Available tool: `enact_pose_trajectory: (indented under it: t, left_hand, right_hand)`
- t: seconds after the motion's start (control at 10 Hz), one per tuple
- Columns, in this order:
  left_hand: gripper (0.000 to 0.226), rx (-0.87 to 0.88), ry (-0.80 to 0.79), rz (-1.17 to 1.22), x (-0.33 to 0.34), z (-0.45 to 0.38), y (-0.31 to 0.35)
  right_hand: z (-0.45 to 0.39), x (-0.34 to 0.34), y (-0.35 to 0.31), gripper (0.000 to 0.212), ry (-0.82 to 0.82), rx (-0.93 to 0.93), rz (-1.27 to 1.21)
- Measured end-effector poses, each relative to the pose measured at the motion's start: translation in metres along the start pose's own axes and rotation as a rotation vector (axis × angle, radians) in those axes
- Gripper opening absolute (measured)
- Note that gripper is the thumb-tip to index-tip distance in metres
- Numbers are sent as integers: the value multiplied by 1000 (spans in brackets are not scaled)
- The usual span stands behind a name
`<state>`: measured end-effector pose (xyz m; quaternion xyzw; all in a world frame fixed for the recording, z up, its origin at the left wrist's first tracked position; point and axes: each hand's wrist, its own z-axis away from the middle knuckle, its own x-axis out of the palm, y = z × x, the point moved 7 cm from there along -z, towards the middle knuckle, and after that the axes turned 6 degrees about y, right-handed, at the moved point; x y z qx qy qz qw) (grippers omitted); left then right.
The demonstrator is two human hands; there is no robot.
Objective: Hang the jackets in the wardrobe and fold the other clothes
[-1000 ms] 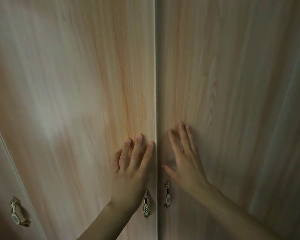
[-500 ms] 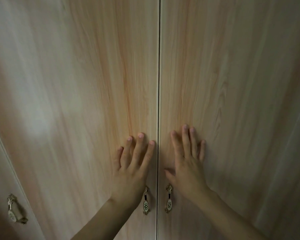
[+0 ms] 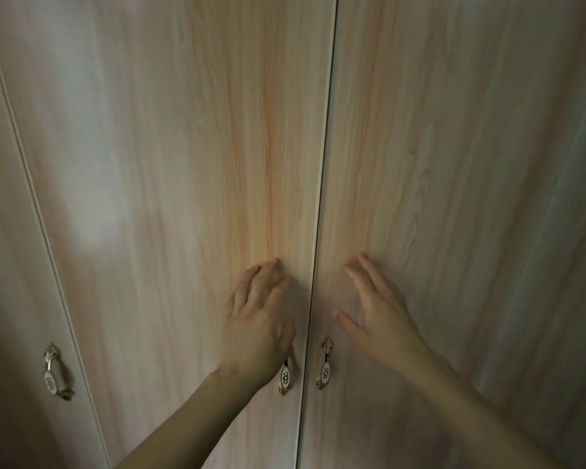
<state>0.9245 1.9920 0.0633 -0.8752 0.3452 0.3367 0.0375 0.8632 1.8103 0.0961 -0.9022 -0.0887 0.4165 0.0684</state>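
The wardrobe [image 3: 190, 164] fills the whole view, its pale wood-grain doors closed, so no jackets or other clothes can be seen. The two middle doors meet at a narrow dark seam [image 3: 320, 184] that runs from the top edge down to the bottom of the view.

The left hand [image 3: 256, 321] lies on the left middle door [image 3: 183, 198] just beside the seam, fingers extended and slightly spread, gripping nothing; its fingertips [image 3: 269, 264] touch the wood. The right hand [image 3: 376, 311] is at the right middle door [image 3: 454, 164] on the other side of the seam, fingers straight and spread, thumb stretched toward the seam, also holding nothing; whether its palm is flat on the wood cannot be told. Both forearms are bare and rise from the bottom edge.

Below the hands, two small ornate metal handles flank the seam: the left handle [image 3: 285, 379] is partly covered by the heel of the left hand, the right handle [image 3: 325, 363] hangs just beside the right wrist. Each carries a pale oval plaque with a small dark motif; no writing on them is legible.

Further left, another door [image 3: 11, 265] bears a matching handle [image 3: 53, 372].
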Motion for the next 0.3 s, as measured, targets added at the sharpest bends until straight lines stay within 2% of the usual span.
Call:
enact_pose_trajectory:
  t: [0.1, 0.3]
  left_hand:
    - [66, -124, -48, 57, 0, 21, -8]
    - [66, -256, -145, 221, -5, 49, -12]
  right_hand:
    - [20, -2, -3, 74, -66, 55, -3]
    - [63, -11, -9, 71, -113, 138, -11]
